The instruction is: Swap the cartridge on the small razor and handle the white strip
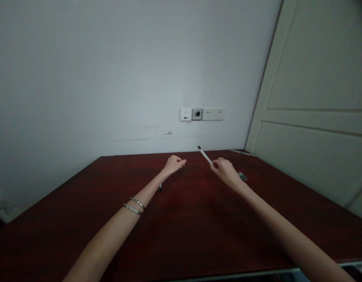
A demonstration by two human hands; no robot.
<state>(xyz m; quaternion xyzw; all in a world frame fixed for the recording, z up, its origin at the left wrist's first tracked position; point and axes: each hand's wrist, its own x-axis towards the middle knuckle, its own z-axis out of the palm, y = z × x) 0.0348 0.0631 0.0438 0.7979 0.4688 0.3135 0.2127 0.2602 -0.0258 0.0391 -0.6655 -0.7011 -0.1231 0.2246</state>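
Pale wall (125, 78) rose behind a dark red bench (183, 231), with a row of sockets (213, 114) set into it and a panelled door (313, 78) standing at the right. Your two hands reached over the far half of the bench. Your right hand (225, 170) gripped a white pen (206, 156) near its lower end, between thumb and fingers; the pen slanted up and to the left, its black end appearing against the foot of the wall. Your left hand (174, 163), on the arm with two bracelets (134, 209), stood apart from the pen with its fingers curled; whether they were fully closed, or held anything small, could not be told. Beneath your left forearm lay a dark, slender object (160, 188), partly covered from view. Just beyond your right wrist lay a small, blurred, coloured item (242, 176). As far as could be judged, you had finished picking up the white pen but had not yet set it down, while the slender object and the coloured item remained on the bench, held by neither hand.
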